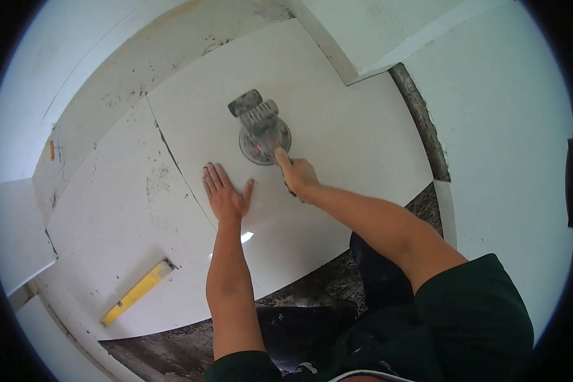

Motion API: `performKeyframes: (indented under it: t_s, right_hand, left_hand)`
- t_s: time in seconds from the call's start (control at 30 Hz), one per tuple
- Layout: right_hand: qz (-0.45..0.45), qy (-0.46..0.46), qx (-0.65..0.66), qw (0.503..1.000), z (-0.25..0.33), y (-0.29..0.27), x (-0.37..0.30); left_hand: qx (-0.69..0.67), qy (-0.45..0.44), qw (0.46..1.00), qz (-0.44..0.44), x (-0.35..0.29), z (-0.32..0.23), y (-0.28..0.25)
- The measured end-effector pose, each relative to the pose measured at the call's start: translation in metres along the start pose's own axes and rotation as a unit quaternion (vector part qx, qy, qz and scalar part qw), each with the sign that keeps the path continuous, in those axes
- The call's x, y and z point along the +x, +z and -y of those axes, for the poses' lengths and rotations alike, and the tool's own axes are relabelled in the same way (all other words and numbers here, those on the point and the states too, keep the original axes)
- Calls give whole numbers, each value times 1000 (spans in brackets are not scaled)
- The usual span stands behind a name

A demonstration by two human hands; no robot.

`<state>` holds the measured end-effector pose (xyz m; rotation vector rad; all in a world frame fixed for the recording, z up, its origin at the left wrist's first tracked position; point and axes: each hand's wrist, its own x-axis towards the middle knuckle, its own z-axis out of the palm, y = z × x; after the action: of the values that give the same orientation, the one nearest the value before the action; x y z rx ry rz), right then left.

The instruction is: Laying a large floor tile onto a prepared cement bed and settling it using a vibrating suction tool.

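A large pale floor tile (pixel 344 134) lies in front of me. On it stands a grey tile vibrator (pixel 258 121) with a round suction base and a battery-like block at its far end; a small red light glows on it. My right hand (pixel 301 177) is closed around the vibrator's handle, at the near right side of its base. My left hand (pixel 226 198) lies flat on the tile with fingers stretched out, close to the joint with the neighbouring tile (pixel 121 210) on the left. It holds nothing.
A yellow spirit level (pixel 139 291) lies on the left tile. Dark, rough mortar (pixel 315 290) shows along the near tile edge, under my legs. An open gap (pixel 420 121) runs between tile and right wall (pixel 503 146). A wall corner (pixel 350 73) juts in at the far right.
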<state>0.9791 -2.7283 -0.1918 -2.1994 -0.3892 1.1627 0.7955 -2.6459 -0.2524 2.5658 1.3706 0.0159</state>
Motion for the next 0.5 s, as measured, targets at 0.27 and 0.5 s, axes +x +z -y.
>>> performKeyframes:
  t_s: [0.27, 0.5]
  right_hand:
    - [-36, 93, 18, 995, 18, 9, -6]
    - [99, -101, -101, 985, 62, -106, 94]
  left_hand:
    - [38, 4, 999, 6, 2, -3, 5]
    - [57, 26, 998, -26, -2, -9, 10]
